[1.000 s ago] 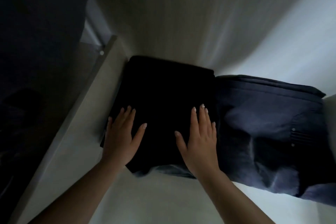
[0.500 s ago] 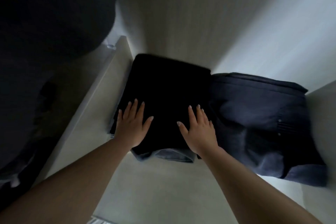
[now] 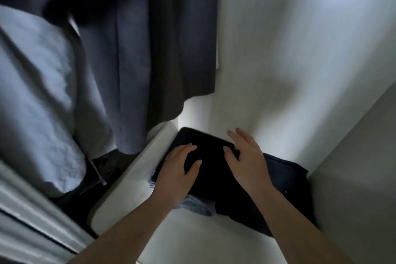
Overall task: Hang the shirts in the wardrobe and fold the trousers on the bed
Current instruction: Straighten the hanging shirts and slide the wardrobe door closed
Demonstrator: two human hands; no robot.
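Note:
A folded black pair of trousers lies on a white wardrobe shelf, on top of a lighter blue folded garment. Beside it to the right lies a folded dark navy pair of trousers. My left hand rests on the black trousers with its fingers slightly bent. My right hand hovers over the right edge of the black trousers with its fingers spread and holds nothing. Dark shirts hang above on the left.
A pale blue-grey garment hangs at far left. A white upright panel divides the shelf from the hanging space. The white back wall and a grey side wall close in the shelf.
The view has tilted up and the hanging clothes have come into sight. My right hand has lifted off the black trousers. My left hand's fingers have bent a little.

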